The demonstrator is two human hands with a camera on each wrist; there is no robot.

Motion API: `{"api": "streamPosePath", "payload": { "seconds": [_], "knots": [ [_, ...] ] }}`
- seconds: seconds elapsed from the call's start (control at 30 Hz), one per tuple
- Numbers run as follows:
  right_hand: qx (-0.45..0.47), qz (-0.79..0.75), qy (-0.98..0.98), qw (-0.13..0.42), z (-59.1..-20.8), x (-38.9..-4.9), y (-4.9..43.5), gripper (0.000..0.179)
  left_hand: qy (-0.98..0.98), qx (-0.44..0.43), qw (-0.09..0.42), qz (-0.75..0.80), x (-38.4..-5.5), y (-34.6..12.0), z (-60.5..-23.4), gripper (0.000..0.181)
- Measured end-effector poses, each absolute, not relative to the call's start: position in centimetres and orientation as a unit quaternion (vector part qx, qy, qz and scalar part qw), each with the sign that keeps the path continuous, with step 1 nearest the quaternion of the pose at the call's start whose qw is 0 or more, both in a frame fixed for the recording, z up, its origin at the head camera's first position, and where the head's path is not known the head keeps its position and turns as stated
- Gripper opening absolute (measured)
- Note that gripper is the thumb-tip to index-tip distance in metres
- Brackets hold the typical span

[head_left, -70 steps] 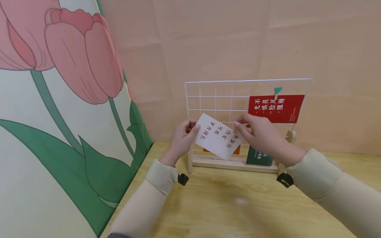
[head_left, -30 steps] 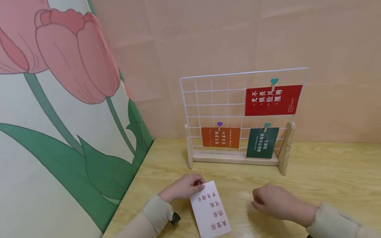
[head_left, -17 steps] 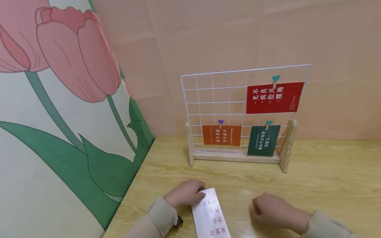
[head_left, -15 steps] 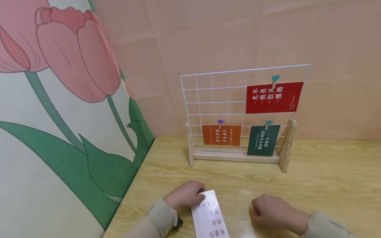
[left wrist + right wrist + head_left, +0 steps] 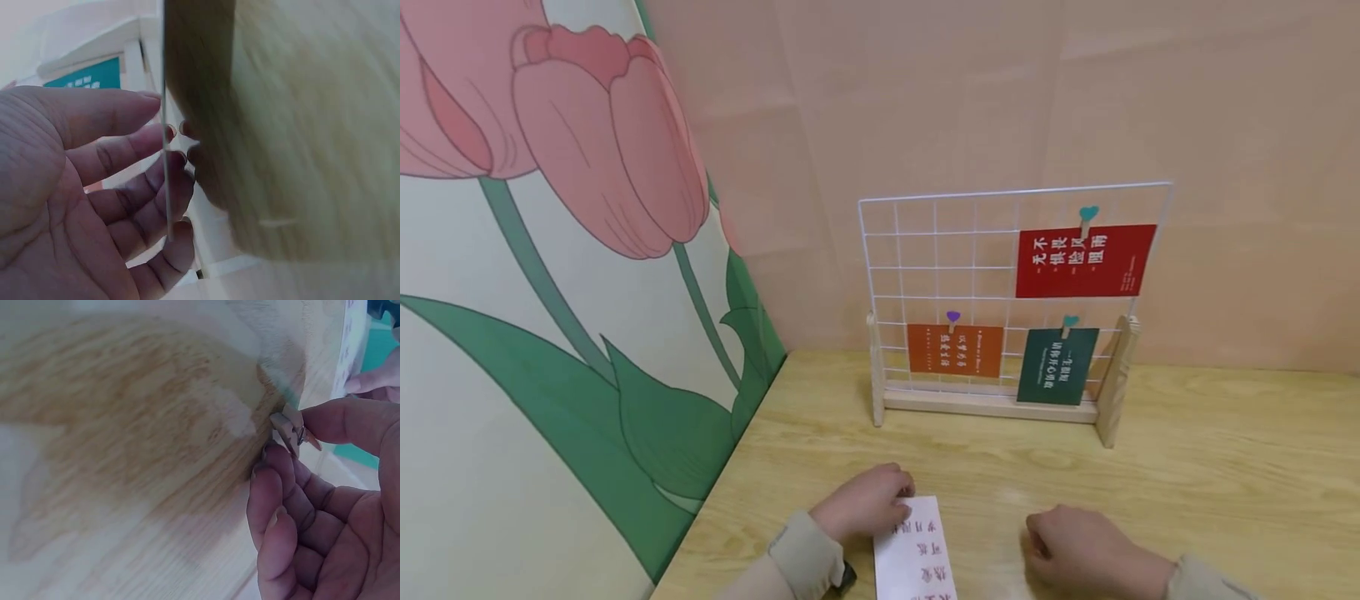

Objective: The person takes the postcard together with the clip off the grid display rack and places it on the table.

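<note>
Low on the table, my left hand (image 5: 867, 504) pinches the top left corner of a white card (image 5: 910, 558) printed with red characters; its lower end is out of frame. In the left wrist view the card (image 5: 166, 150) appears edge-on between thumb and fingers. To the right, my right hand (image 5: 1090, 550) is close above the table, fingers curled. The right wrist view shows its thumb and forefinger pinching a small wooden clothespin (image 5: 289, 430), which the head view hides. Both hands are apart, in front of the wire grid rack (image 5: 988, 407).
On the rack, heart-topped clothespins hold a red card (image 5: 1127, 258) upper right, an orange card (image 5: 917, 358) lower left and a green card (image 5: 1048, 383) lower right. A tulip-painted panel (image 5: 572, 142) stands left, and a peach wall covering (image 5: 925, 100) rises behind the wooden table (image 5: 1240, 467).
Both hands drew back from before the rack down to the near table, the left carrying the card. The card turned more lengthwise. Over the last half second there is only slight downward drift in view.
</note>
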State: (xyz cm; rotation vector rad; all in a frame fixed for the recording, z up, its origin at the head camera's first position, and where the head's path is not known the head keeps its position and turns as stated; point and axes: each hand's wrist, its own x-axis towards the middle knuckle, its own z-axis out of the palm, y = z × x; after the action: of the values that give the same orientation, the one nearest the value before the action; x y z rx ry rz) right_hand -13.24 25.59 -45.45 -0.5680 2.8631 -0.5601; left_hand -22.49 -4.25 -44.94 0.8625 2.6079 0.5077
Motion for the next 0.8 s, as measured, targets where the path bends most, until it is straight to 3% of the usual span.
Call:
{"api": "streamPosePath", "payload": {
  "seconds": [0.27, 0.43, 0.57, 0.7, 0.8],
  "knots": [
    [-0.172, -0.172, 0.967, 0.073, -44.4, -13.8, 25.7, 0.025, 0.925, 0.323, 0.139, 0.145, -22.0, -3.9, -44.2, 0.020],
    [-0.144, -0.158, 0.976, 0.047, -42.4, -15.1, 25.8, 0.022, 0.924, 0.359, 0.052, 0.123, -22.1, -2.8, -42.3, 0.034],
    [-0.161, -0.135, 0.977, -0.042, -41.2, -15.6, 25.5, 0.039, 0.921, 0.367, -0.016, 0.132, -22.3, -1.4, -40.9, 0.045],
    [-0.166, -0.118, 0.969, -0.140, -40.4, -16.1, 24.9, 0.052, 0.921, 0.355, -0.041, 0.157, -22.1, 0.1, -39.6, 0.056],
    [-0.150, -0.120, 0.966, -0.175, -39.7, -16.6, 24.6, 0.060, 0.921, 0.347, -0.055, 0.168, -22.0, 1.1, -38.8, 0.062]
  ]
}}
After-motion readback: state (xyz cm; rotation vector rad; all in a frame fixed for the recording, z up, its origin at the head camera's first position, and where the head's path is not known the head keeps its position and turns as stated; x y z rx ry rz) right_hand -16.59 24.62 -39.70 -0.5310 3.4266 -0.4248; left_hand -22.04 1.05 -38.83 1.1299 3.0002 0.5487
